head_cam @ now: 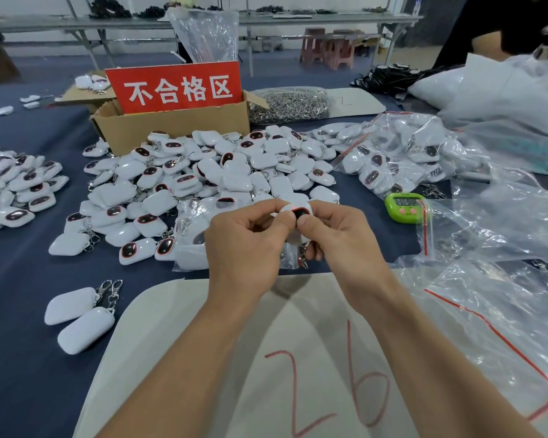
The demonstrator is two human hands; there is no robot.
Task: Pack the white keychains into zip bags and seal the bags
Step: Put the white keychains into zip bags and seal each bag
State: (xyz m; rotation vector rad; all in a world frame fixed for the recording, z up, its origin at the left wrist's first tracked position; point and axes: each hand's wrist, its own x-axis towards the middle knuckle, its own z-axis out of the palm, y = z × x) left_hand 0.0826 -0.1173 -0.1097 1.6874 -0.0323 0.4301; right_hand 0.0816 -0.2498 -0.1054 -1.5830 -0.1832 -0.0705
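My left hand (pixel 244 245) and my right hand (pixel 339 238) meet above the table's middle, both pinching one white keychain (pixel 299 211) with a dark red-rimmed face. A small clear zip bag (pixel 290 256) hangs below it between my hands; the keychain's metal clasp (pixel 303 262) shows at the bottom. Whether the keychain sits inside the bag I cannot tell. A big heap of loose white keychains (pixel 203 178) lies behind my hands. Two keychains (pixel 76 317) lie face down at the left front.
A cardboard box (pixel 171 128) with a red sign stands behind the heap. Filled zip bags (pixel 399 156) pile at the right, empty ones (pixel 494 314) at the right front. A green timer (pixel 405 207) sits nearby. A beige sheet (pixel 298 374) marked 26 lies in front.
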